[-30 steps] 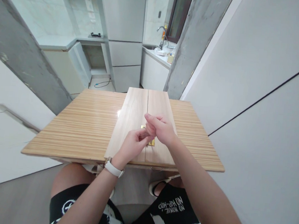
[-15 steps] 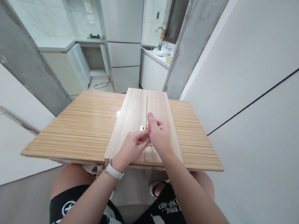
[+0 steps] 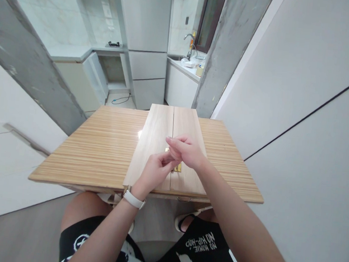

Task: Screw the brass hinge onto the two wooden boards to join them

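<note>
Two pale wooden boards lie side by side, the left board [image 3: 154, 129] and the right board [image 3: 188, 122], with a thin seam between them. A brass hinge [image 3: 177, 168] spans the seam, mostly covered by my hands. My left hand [image 3: 155, 170], with a white-strapped watch [image 3: 134, 199] on its wrist, is closed in a pinch over the hinge. Against its fingertips my right hand [image 3: 189, 152] is closed too, thumb and fingers bent together and pointing left. Whatever is between the fingers of either hand is hidden.
The boards rest on a striped wooden table [image 3: 99, 153], their near ends by its front edge. My legs are below that edge. A white panelled wall [image 3: 302, 97] stands close on the right. Beyond the table are a tall cabinet [image 3: 150, 19] and a sink counter with a faucet [image 3: 190, 46].
My right hand has turned, its fingers swinging from upward to leftward and its wrist moving right. More of the hinge's lower right part shows. My left hand stays nearly in place.
</note>
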Tool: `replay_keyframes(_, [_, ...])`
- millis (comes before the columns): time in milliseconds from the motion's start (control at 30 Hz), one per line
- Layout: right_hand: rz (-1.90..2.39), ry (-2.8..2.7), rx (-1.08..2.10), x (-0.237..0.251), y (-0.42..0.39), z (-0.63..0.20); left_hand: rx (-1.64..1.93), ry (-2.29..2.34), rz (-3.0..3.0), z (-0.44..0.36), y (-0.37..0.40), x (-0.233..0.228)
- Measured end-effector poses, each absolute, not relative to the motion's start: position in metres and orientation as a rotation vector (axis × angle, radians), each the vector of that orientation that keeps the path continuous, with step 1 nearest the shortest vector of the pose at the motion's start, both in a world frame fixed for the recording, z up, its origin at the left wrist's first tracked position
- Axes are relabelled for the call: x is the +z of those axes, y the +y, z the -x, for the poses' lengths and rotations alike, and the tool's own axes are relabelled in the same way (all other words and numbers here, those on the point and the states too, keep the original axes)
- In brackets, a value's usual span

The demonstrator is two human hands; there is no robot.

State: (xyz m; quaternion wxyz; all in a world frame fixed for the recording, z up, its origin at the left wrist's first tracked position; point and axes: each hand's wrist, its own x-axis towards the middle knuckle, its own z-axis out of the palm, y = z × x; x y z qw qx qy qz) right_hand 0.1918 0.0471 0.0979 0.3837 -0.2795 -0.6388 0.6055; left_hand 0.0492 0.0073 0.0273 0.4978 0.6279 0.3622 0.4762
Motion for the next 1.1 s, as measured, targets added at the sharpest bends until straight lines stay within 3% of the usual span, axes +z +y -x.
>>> replay_keyframes(367, [1.195,-1.042,0.672,0.087,0.007,-0.152,1.172,0.908,-1.645,-0.052,0.004,0.021])
replay_keyframes(467, [1.104,-1.199,0.799,0.09,0.009,-0.16,1.161,0.929,-1.71,-0.049,0.004,0.019])
replay_keyframes(733, [0.674,-1.864,1.54,0.111,0.042,-0.204,1.129,0.91,-1.67,-0.046,0.006,0.02])
replay_keyframes(867, [0.794,-1.682,1.478,0.106,0.04,-0.19,1.116,0.898,-1.639,-0.047,0.006,0.022])
replay_keyframes(1100, [1.028,-1.365,1.067,0.097,0.021,-0.169,1.121,0.843,-1.614,-0.048,0.008,0.022])
